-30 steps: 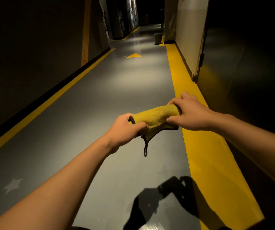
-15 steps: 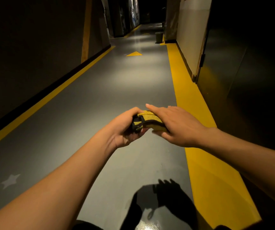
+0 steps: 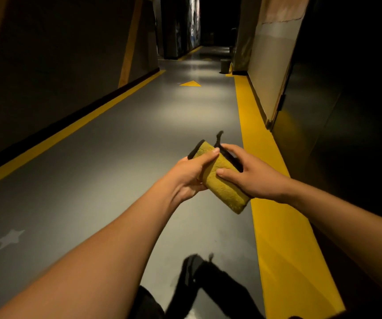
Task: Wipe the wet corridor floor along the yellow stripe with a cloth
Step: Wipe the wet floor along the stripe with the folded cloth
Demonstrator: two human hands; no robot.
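A folded yellow cloth (image 3: pixel 221 185) with a dark edge and a small black loop is held in the air above the grey corridor floor (image 3: pixel 125 171). My left hand (image 3: pixel 190 173) grips its left side, thumb on top. My right hand (image 3: pixel 252 176) holds its right side, fingers curled round the fold. The wide yellow stripe (image 3: pixel 277 226) runs along the floor just right of the cloth, beside the right wall.
Dark walls close in on both sides, with a thin yellow line (image 3: pixel 70 130) along the left one. A yellow arrow mark (image 3: pixel 190 84) and a small bin (image 3: pixel 224 65) lie farther down the corridor. My hands' shadow (image 3: pixel 199 277) falls on the shiny floor below.
The cloth has gone from a horizontal roll to a folded pad angled down to the right. Both hands have shifted their hold on it, and my right hand now grips its far side.
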